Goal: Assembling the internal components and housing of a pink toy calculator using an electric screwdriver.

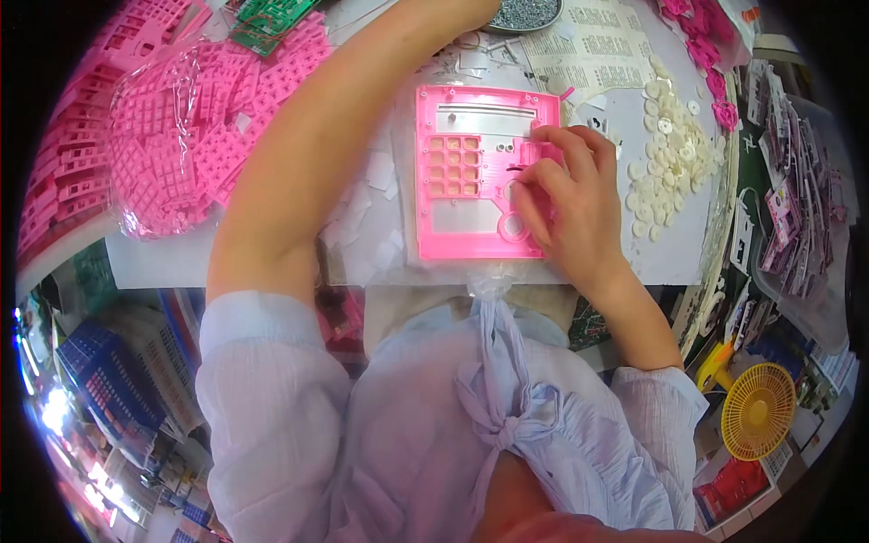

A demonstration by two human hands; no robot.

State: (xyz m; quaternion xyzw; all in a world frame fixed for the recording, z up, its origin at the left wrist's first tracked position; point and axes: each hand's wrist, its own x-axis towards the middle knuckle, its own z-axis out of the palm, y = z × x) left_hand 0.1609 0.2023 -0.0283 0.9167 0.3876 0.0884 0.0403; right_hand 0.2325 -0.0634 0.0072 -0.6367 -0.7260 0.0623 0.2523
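A pink plastic casing lies open side up on the table in front of me. It has a grid of square openings, silvery flat areas and a round ring near its lower right. Over the casing's right side is my right hand, thumb and forefinger curled together in a pinch near a small dark piece. What they hold, if anything, is hidden. My left hand reaches across to the far edge, beside a round dish of small metal screws. Its fingers are mostly cut off by the picture's edge.
Pink plastic frames, some bagged, are heaped at left, with green circuit boards behind. White round discs are piled at right near pink pieces. Printed paper lies at the back. A yellow fan stands lower right.
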